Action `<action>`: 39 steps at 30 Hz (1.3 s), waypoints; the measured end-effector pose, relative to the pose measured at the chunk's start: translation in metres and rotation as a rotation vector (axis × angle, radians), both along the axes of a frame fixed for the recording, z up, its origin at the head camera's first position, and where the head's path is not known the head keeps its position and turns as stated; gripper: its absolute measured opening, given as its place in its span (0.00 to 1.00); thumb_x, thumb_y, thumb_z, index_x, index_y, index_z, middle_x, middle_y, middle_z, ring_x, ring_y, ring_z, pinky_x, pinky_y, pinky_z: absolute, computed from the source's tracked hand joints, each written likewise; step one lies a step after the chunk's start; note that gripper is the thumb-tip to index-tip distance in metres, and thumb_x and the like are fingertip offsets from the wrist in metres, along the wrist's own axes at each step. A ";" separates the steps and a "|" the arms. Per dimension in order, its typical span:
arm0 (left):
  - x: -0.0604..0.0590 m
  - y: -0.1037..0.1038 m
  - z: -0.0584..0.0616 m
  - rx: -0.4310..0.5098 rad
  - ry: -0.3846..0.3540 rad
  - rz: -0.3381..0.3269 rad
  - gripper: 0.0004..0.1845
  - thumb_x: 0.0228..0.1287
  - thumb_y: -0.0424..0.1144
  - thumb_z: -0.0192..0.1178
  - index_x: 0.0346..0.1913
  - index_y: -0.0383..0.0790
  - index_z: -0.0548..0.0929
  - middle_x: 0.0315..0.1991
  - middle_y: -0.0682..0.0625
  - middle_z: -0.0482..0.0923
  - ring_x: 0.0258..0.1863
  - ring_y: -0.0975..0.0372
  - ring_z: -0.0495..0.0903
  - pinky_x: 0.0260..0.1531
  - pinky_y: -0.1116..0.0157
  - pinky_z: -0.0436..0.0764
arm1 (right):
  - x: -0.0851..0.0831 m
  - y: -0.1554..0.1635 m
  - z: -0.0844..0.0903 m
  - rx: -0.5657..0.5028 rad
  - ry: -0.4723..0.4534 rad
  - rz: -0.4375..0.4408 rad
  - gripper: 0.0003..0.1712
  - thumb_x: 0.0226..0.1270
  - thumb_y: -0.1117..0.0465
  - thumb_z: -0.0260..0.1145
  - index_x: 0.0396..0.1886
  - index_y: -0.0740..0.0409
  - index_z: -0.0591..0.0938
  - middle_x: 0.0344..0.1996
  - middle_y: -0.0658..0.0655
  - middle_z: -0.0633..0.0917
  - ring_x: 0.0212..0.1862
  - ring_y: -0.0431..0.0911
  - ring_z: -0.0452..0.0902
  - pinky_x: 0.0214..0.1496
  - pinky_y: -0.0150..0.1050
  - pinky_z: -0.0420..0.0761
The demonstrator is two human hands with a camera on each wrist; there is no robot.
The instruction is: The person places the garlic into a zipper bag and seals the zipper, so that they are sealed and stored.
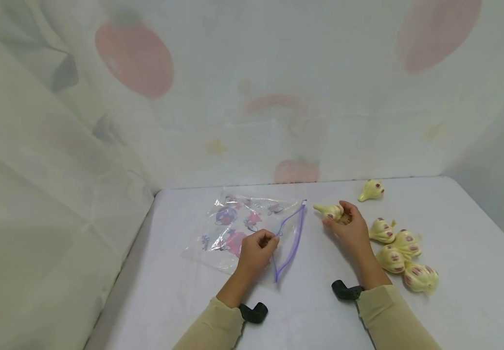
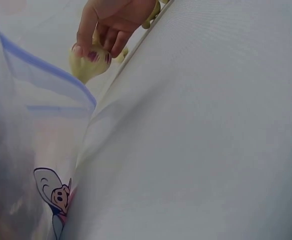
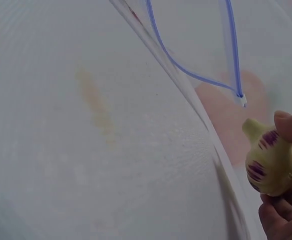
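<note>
My right hand [image 1: 351, 228] grips a garlic bulb [image 1: 332, 212] by its root end, the stem pointing left toward the bag. In the right wrist view the thumb lies on top of the purple-streaked bulb [image 3: 270, 160] and the other fingers are beneath it. A clear printed zip bag [image 1: 234, 223] lies on the table with its purple-edged mouth spread apart, facing right. My left hand [image 1: 257, 249] pinches the near lip of that mouth between thumb and fingers. The left wrist view shows the held garlic bulb [image 2: 89, 64] just beyond the purple zip edge [image 2: 45, 65].
Several garlic bulbs [image 1: 392, 257] sit clustered right of my right forearm, and one lone garlic bulb [image 1: 372, 190] lies near the table's back edge. A white slider [image 1: 304, 202] is at the far end of the zip. Printed cloth hangs behind and on the left.
</note>
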State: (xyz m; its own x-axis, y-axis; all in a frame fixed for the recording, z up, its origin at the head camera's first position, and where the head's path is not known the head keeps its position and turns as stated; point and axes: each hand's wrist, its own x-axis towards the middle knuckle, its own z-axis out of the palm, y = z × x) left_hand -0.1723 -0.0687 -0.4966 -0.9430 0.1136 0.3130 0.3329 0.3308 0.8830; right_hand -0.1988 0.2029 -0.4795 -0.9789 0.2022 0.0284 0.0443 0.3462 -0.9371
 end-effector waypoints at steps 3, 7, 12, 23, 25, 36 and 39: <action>0.000 0.000 0.001 0.018 -0.024 -0.001 0.06 0.64 0.37 0.65 0.28 0.42 0.85 0.22 0.51 0.82 0.20 0.67 0.72 0.20 0.72 0.72 | -0.002 0.000 -0.002 0.017 0.000 0.016 0.44 0.60 0.53 0.74 0.72 0.58 0.65 0.67 0.60 0.71 0.65 0.50 0.68 0.65 0.37 0.70; 0.000 0.001 0.001 0.024 -0.049 0.004 0.06 0.64 0.36 0.65 0.30 0.40 0.86 0.23 0.49 0.83 0.20 0.68 0.71 0.21 0.74 0.71 | -0.002 0.000 -0.003 0.039 0.008 0.028 0.43 0.59 0.51 0.74 0.72 0.57 0.67 0.67 0.62 0.73 0.67 0.52 0.68 0.69 0.47 0.69; 0.005 0.004 0.013 0.016 -0.048 0.011 0.05 0.64 0.32 0.64 0.31 0.34 0.86 0.23 0.44 0.83 0.20 0.69 0.70 0.21 0.74 0.70 | 0.000 0.001 0.000 0.054 0.008 0.067 0.42 0.59 0.48 0.74 0.70 0.56 0.69 0.65 0.60 0.75 0.64 0.51 0.70 0.62 0.31 0.73; 0.011 0.006 0.023 0.031 -0.026 0.016 0.06 0.63 0.30 0.63 0.30 0.32 0.85 0.22 0.44 0.82 0.20 0.70 0.69 0.21 0.74 0.70 | 0.000 -0.002 0.001 -0.011 0.019 0.180 0.38 0.54 0.55 0.78 0.64 0.58 0.75 0.54 0.59 0.78 0.46 0.35 0.73 0.44 0.22 0.76; 0.006 0.006 0.014 0.023 -0.034 0.025 0.05 0.63 0.31 0.64 0.30 0.35 0.85 0.22 0.46 0.82 0.20 0.70 0.69 0.21 0.74 0.70 | 0.000 -0.004 0.000 -0.002 0.034 0.209 0.38 0.54 0.55 0.78 0.64 0.58 0.75 0.56 0.59 0.79 0.49 0.34 0.74 0.47 0.21 0.75; 0.000 0.004 0.003 0.023 -0.001 -0.019 0.04 0.62 0.34 0.66 0.30 0.40 0.86 0.22 0.51 0.83 0.19 0.69 0.71 0.21 0.74 0.72 | 0.008 -0.031 0.003 0.062 0.093 0.361 0.39 0.52 0.55 0.79 0.64 0.56 0.75 0.58 0.57 0.80 0.59 0.50 0.74 0.62 0.42 0.77; 0.007 0.007 0.017 0.024 -0.015 -0.039 0.04 0.61 0.31 0.66 0.29 0.34 0.86 0.22 0.45 0.83 0.19 0.71 0.70 0.21 0.75 0.70 | 0.010 -0.041 0.001 0.077 0.094 0.396 0.40 0.51 0.54 0.80 0.64 0.56 0.75 0.59 0.57 0.80 0.59 0.51 0.76 0.62 0.44 0.77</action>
